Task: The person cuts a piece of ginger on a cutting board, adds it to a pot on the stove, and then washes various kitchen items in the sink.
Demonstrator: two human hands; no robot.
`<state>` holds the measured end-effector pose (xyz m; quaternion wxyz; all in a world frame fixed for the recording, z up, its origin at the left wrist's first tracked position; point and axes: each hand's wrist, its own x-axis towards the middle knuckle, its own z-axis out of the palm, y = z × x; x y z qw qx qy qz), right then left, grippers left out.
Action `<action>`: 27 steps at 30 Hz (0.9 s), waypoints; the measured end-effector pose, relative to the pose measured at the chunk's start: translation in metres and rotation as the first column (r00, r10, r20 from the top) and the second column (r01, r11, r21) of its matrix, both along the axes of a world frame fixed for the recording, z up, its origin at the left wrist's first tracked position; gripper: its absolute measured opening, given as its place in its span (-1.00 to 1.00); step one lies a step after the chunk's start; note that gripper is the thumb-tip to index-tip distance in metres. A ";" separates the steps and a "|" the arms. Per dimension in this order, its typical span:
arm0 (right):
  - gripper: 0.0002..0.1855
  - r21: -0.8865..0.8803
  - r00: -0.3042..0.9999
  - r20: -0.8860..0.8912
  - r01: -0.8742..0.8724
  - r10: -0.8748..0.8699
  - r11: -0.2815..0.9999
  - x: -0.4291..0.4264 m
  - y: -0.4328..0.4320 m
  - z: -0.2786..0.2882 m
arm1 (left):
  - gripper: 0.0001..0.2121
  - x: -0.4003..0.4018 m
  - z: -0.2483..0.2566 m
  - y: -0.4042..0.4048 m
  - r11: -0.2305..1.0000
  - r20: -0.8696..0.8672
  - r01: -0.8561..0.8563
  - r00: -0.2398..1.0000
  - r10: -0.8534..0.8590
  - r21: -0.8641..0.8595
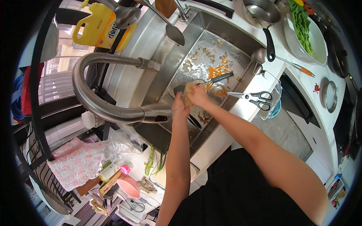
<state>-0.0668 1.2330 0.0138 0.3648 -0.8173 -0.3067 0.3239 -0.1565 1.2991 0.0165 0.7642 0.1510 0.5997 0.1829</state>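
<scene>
Over the stainless steel sink [203,56], my right hand [198,96] grips a tan, fibrous scrubber [189,91]. My left hand [180,105] is right beside it, below the faucet's spray head [158,113]; its fingers are partly hidden, and whether it also holds something cannot be told. Just beyond the hands, a dark-handled utensil [222,77] lies in the sink among orange peelings [217,70] and brownish scraps. Part of a dark flat blade shows behind the fingers. Another black handle [194,122] lies under my wrists.
Scissors [254,98] lie across the sink's right edge, near a ladle [258,56] and a saucepan [261,12]. A white bowl of leafy greens [308,39] stands at the upper right. The curved faucet [82,76] arches at left; a pink bowl [129,187] and towel [77,163] are lower left.
</scene>
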 end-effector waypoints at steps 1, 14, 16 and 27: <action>-0.68 0.007 1.000 0.002 -0.002 0.002 1.000 -0.010 0.003 0.013 | -0.56 -0.005 -0.005 0.001 1.000 0.002 -0.002 1.000 0.002 0.007; -0.65 0.202 0.946 -0.077 -0.294 0.315 0.934 -0.049 0.046 -0.019 | -0.60 -0.011 0.032 -0.027 0.986 0.110 -0.005 0.994 -0.014 0.169; -0.73 0.093 0.903 0.420 -0.146 0.094 0.985 0.034 0.023 -0.108 | -0.61 0.083 0.014 -0.070 0.978 0.312 0.133 0.933 -0.179 0.163; -0.43 -0.070 0.755 0.608 -0.258 0.246 0.964 -0.076 0.039 -0.049 | -0.52 0.010 0.015 -0.023 0.925 -0.118 0.122 0.989 -0.085 0.360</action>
